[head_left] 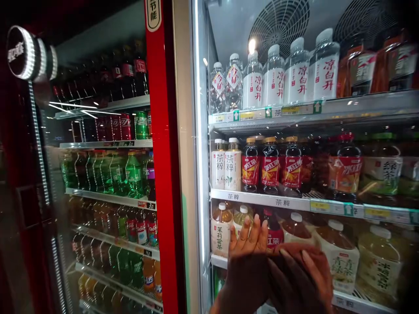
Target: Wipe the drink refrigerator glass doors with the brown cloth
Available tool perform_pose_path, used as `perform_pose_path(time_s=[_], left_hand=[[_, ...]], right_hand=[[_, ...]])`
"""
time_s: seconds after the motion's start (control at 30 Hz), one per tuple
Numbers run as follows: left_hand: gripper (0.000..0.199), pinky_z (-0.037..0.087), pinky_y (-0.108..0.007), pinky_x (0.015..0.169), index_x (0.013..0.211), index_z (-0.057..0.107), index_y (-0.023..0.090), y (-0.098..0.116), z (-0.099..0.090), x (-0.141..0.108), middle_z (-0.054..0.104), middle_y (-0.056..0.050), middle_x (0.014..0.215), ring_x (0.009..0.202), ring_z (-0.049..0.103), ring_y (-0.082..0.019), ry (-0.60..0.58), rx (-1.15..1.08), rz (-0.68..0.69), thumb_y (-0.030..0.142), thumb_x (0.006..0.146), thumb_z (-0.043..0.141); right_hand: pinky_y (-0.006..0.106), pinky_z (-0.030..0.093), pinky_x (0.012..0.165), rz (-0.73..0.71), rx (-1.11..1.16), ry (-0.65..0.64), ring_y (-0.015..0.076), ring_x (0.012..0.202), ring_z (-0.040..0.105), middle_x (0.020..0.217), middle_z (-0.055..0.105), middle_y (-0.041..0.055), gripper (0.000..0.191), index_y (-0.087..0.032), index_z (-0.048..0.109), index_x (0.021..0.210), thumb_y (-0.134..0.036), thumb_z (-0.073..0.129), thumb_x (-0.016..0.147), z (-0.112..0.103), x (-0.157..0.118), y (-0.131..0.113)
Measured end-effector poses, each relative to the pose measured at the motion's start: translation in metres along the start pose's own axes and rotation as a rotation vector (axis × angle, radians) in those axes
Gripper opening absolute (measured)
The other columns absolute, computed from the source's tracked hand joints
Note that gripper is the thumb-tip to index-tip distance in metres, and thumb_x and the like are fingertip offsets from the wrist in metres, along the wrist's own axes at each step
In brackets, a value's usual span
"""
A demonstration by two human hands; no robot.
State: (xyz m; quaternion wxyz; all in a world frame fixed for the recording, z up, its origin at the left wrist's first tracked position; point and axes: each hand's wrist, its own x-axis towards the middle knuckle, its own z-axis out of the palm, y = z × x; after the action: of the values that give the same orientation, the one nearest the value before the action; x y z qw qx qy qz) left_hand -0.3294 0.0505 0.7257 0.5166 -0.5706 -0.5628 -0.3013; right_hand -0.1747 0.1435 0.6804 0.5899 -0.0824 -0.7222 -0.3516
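My left hand (246,257) is raised in front of the lit drinks cooler, back towards me, with its fingers stretched upward and apart. Its fingertips overlap a pale-capped tea bottle (242,217) on the third shelf; whether they touch anything I cannot tell. Close beside it, partly in shadow, my right hand (303,272) has its fingers extended and slightly blurred. No object shows in either hand. Around them stand a white-labelled jasmine tea bottle (221,233), a red-labelled tea bottle (274,231) and a large green tea bottle (338,257).
Above are a shelf of iced tea bottles (250,168) and a top shelf of clear water bottles (297,74), with a fan grille (278,19) behind. A bright door-frame light (199,144) runs down the left. Beyond a red post (163,152) stands another cooler with green soda bottles (132,172).
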Motion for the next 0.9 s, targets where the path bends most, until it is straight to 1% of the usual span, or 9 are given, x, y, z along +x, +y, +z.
perform_pose_path(time_s=[0.13,0.23,0.33,0.47,0.53,0.6,0.73,0.8,0.9], left_hand=[[0.051,0.006,-0.048,0.138,0.15,0.059,0.018,-0.01,0.011,0.012,0.062,-0.011,0.151,0.156,0.043,-0.024,0.228,-0.056,-0.08,0.034,0.101,0.057],[0.056,0.01,-0.051,0.138,0.151,0.057,0.021,-0.018,0.021,0.017,0.067,-0.008,0.145,0.155,0.042,-0.022,0.307,-0.053,-0.102,0.015,0.096,0.062],[0.058,0.011,-0.055,0.138,0.151,0.058,0.021,-0.028,0.029,0.012,0.066,-0.007,0.144,0.157,0.037,-0.023,0.344,-0.04,-0.078,0.012,0.093,0.064],[0.054,0.011,-0.049,0.138,0.15,0.059,0.021,-0.036,0.032,0.003,0.065,-0.006,0.144,0.156,0.036,-0.021,0.357,-0.048,-0.066,0.013,0.096,0.059],[0.056,0.013,-0.048,0.138,0.154,0.053,0.018,-0.038,0.027,0.003,0.062,-0.009,0.147,0.155,0.038,-0.022,0.349,-0.074,-0.069,0.013,0.098,0.056],[0.062,0.015,-0.051,0.137,0.16,0.043,0.014,-0.04,0.017,0.006,0.058,-0.012,0.152,0.156,0.037,-0.024,0.327,-0.101,-0.103,0.01,0.099,0.053],[0.072,0.012,-0.059,0.136,0.167,0.027,0.017,-0.049,-0.002,0.01,0.048,-0.013,0.162,0.159,0.032,-0.027,0.215,-0.146,-0.167,0.004,0.1,0.048],[0.074,0.011,-0.057,0.137,0.168,0.023,0.019,-0.053,-0.005,0.008,0.044,-0.011,0.165,0.16,0.03,-0.025,0.172,-0.144,-0.185,0.003,0.1,0.047],[0.073,0.012,-0.05,0.138,0.168,0.024,0.019,-0.055,0.0,0.002,0.042,-0.01,0.166,0.161,0.028,-0.023,0.181,-0.129,-0.181,0.005,0.101,0.049]], right_hand=[[0.064,0.035,0.128,0.046,0.106,-0.027,0.0349,0.151,0.047,0.141,0.066,0.008,0.044,-0.032,0.068,0.133,-0.02,0.071,0.09,-0.005,0.064,0.033],[0.065,0.042,0.124,0.269,-0.001,0.228,0.0427,0.149,0.048,0.152,0.057,0.0134,0.074,-0.031,0.056,0.146,-0.024,0.086,0.079,-0.017,0.104,0.072],[0.068,0.047,0.118,0.345,-0.043,0.306,0.0479,0.144,0.052,0.145,0.064,0.0133,0.078,-0.032,0.06,0.14,-0.036,0.093,0.069,-0.015,0.083,0.075],[0.062,0.035,0.13,0.007,0.012,0.023,0.0365,0.157,0.038,0.137,0.071,0.0075,0.039,-0.03,0.068,0.126,-0.028,0.069,0.087,0.011,0.026,0.023],[0.058,0.028,0.133,0.025,0.053,-0.037,0.0299,0.158,0.038,0.133,0.074,0.0044,0.033,-0.03,0.07,0.123,-0.022,0.061,0.092,0.02,0.033,-0.001],[0.057,0.035,0.131,-0.018,0.11,0.0,0.0284,0.155,0.043,0.139,0.071,0.0063,0.04,-0.026,0.065,0.128,-0.014,0.064,0.091,0.021,0.069,-0.007],[0.064,0.046,0.121,0.108,0.248,0.149,0.0358,0.149,0.05,0.153,0.058,0.0176,0.067,-0.022,0.048,0.144,-0.013,0.077,0.084,0.006,0.14,0.028],[0.063,0.047,0.121,0.215,0.2,0.184,0.039,0.149,0.05,0.157,0.054,0.0189,0.071,-0.024,0.049,0.144,-0.02,0.083,0.081,-0.003,0.136,0.044],[0.064,0.043,0.124,0.278,0.105,0.146,0.0422,0.152,0.045,0.158,0.053,0.0186,0.07,-0.024,0.055,0.142,-0.022,0.085,0.079,-0.004,0.086,0.033]])
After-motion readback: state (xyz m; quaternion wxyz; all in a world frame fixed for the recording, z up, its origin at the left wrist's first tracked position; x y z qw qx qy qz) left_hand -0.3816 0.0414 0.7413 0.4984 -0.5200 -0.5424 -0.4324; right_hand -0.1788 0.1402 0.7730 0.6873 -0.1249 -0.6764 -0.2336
